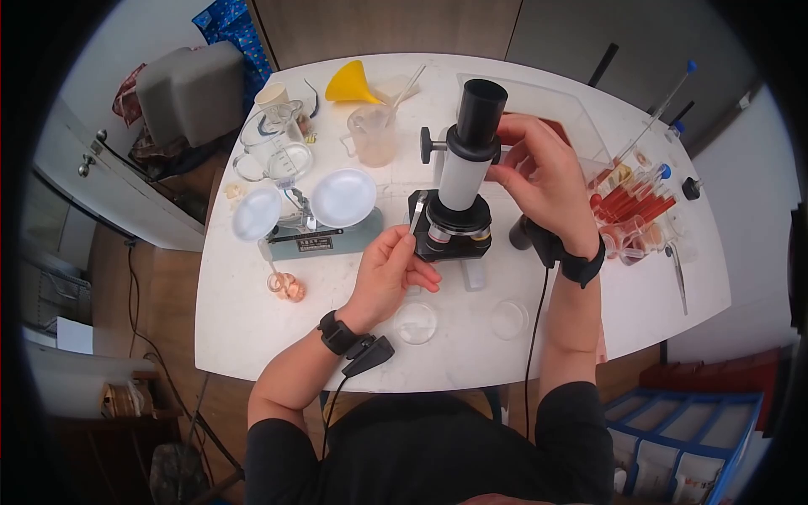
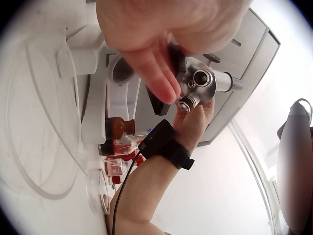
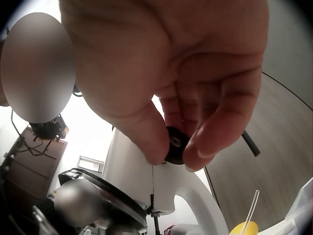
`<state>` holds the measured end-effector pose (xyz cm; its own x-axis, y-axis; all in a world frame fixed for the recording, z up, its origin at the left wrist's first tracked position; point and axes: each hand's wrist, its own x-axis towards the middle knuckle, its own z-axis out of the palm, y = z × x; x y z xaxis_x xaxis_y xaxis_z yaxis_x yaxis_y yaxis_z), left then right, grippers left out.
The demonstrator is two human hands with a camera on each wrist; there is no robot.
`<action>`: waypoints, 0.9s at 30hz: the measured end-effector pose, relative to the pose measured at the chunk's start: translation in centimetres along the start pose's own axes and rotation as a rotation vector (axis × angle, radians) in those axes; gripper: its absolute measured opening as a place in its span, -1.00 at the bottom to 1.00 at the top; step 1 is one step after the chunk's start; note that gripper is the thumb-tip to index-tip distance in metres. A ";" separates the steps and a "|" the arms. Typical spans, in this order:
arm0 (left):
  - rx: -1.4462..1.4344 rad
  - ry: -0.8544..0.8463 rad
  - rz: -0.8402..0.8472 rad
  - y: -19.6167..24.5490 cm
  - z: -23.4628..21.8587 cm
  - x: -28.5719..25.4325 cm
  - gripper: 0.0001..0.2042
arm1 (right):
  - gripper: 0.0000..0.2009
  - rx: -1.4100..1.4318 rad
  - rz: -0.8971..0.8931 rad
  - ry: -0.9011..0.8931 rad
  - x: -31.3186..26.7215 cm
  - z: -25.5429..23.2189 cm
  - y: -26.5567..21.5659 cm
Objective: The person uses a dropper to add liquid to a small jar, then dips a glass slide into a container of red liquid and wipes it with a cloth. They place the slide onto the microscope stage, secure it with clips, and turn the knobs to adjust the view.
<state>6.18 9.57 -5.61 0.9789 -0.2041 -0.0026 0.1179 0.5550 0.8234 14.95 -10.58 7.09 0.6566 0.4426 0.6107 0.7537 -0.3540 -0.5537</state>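
A white and black microscope [image 1: 461, 181] stands upright on the table. My right hand [image 1: 543, 172] is at the right side of its tube; in the right wrist view, the thumb and fingers of this hand [image 3: 171, 63] pinch a round black knob [image 3: 177, 145]. At the stage's left edge, my left hand [image 1: 391, 273] pinches a narrow, pale strip [image 1: 417, 214], whose far end lies over the black stage. The left wrist view shows the left hand [image 2: 166, 39] beside the silver objectives [image 2: 201, 79]; the strip cannot be made out there.
Left of the microscope stand a balance [image 1: 316, 241] with two white pans, clear beakers [image 1: 372, 135] and a yellow funnel [image 1: 351, 84]. Two glass dishes [image 1: 416, 323] lie near the front edge. Racked red tubes [image 1: 644, 206] and tweezers [image 1: 677, 278] are at the right.
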 end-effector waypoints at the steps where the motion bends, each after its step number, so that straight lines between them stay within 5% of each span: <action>1: -0.001 0.001 0.000 0.0 0.1 0.0 -0.75 | -0.62 0.000 -0.005 0.002 0.0 0.0 0.1; 27: -0.007 -0.010 0.006 0.0 0.0 0.0 -0.74 | -0.75 -0.052 0.069 -0.026 -0.2 0.5 0.4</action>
<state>6.16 9.56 -5.60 0.9780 -0.2086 0.0084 0.1129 0.5621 0.8193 15.10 -10.39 6.50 0.7063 0.4372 0.5568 0.7079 -0.4262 -0.5633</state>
